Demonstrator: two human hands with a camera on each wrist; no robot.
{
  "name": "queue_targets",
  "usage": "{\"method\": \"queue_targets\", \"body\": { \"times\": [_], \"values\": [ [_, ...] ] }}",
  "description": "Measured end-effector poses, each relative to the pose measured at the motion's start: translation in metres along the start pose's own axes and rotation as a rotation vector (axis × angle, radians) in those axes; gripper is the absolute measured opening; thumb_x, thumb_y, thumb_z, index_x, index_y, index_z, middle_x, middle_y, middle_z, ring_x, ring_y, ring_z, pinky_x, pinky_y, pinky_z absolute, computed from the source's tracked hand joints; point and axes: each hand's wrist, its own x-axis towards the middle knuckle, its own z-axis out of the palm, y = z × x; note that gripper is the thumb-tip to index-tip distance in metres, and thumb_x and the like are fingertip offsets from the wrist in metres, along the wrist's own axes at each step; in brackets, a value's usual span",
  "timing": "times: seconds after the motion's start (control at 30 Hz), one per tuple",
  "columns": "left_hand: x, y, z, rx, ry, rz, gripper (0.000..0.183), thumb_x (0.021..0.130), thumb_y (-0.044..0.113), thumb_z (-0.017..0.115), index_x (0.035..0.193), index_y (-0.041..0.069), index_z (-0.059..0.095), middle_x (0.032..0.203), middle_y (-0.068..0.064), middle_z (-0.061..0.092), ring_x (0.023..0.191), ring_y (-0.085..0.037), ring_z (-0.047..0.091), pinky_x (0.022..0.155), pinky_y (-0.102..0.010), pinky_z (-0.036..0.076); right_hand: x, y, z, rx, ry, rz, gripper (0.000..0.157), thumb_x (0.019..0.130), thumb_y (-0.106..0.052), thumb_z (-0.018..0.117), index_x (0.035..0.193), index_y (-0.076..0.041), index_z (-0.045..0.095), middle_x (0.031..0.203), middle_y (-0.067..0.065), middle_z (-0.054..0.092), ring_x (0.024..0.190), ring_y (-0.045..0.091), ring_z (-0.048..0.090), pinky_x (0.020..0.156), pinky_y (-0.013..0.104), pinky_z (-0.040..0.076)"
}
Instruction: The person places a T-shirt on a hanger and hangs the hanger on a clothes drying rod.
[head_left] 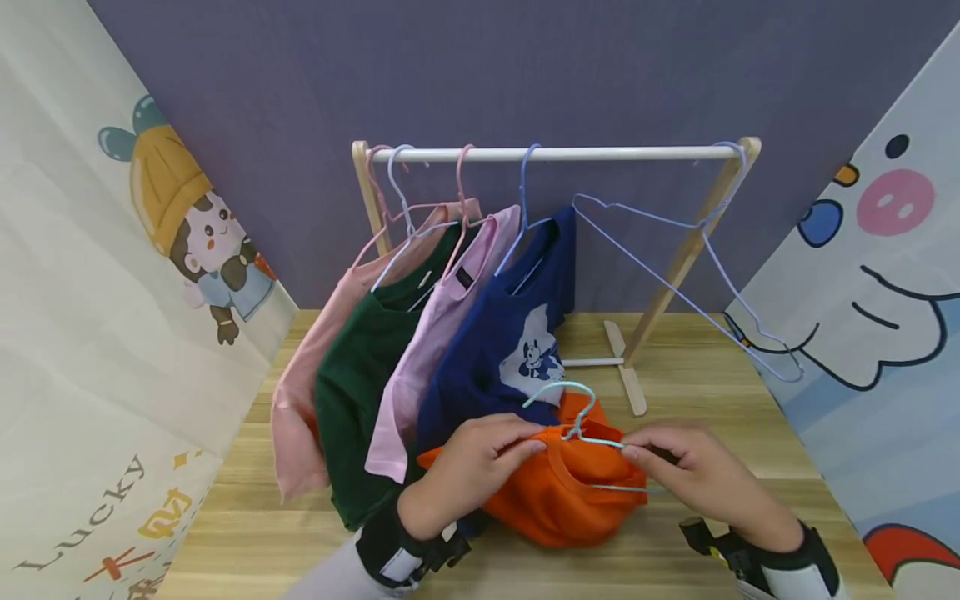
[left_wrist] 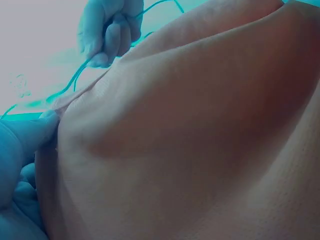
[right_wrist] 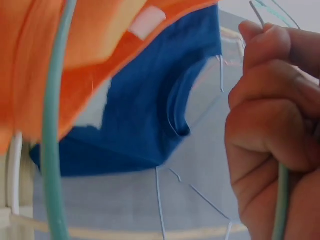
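An orange shirt (head_left: 558,512) is bunched low over the tabletop in front of the rack. Its collar edge is pinched by my left hand (head_left: 476,467), thumb on top, at the left of the neckline. My right hand (head_left: 693,467) grips one arm of a mint-green hanger (head_left: 577,432); in the right wrist view, fingers curl round its wire. The hanger's hook stands above the neckline and points left. Its left end is hidden behind or inside the orange cloth, while its lower bar comes out at the right. Bluish, dim cloth (left_wrist: 175,125) fills most of the left wrist view.
A rack with a white rod (head_left: 622,154) stands behind. Pink (head_left: 303,417), dark green (head_left: 360,392), lilac (head_left: 420,367) and navy (head_left: 468,358) shirts hang on its left side, the navy one close behind the orange. A bare purple hanger (head_left: 703,223) hangs at right.
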Motion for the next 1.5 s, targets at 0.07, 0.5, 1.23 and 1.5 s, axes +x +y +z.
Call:
{"method": "queue_targets", "body": {
  "times": [0.07,0.5,1.23,1.5],
  "values": [
    [-0.001,-0.001,0.002,0.010,-0.018,0.002,0.018,0.097,0.023,0.074,0.112,0.014,0.080,0.095,0.006,0.075,0.085,-0.002,0.065,0.083,-0.015,0.055,0.002,0.000,0.006,-0.017,-0.008,-0.004,0.020,0.096,0.000,0.070,0.101,-0.019,0.075,0.076,-0.014,0.056,0.066,0.000,0.052,0.054,0.021,0.044],
    [-0.004,-0.007,0.004,0.016,0.034,0.038,0.012,0.095,0.021,0.076,0.101,0.012,0.079,0.091,0.004,0.075,0.083,-0.004,0.067,0.082,-0.014,0.055,0.006,0.003,0.017,-0.096,0.023,-0.047,0.022,0.093,-0.002,0.074,0.104,-0.020,0.077,0.084,-0.012,0.068,0.076,-0.003,0.057,0.062,0.017,0.048],
    [-0.003,-0.001,-0.038,-0.023,0.197,0.086,0.009,0.092,0.012,0.078,0.102,0.011,0.078,0.091,0.001,0.075,0.083,-0.009,0.068,0.079,-0.020,0.057,-0.003,0.101,0.016,0.550,0.182,0.155,0.030,0.107,0.003,0.049,0.133,0.015,0.057,0.119,-0.004,0.076,0.103,0.007,0.074,0.089,0.022,0.059],
    [-0.006,-0.002,-0.036,-0.054,0.179,0.147,0.014,0.088,0.005,0.081,0.101,0.008,0.078,0.091,0.000,0.076,0.083,-0.009,0.069,0.079,-0.019,0.057,0.015,0.118,0.038,0.631,-0.179,-0.025,0.047,0.105,0.009,0.038,0.152,0.009,0.041,0.155,0.001,0.056,0.139,0.010,0.055,0.111,0.022,0.046]
  ]
}}
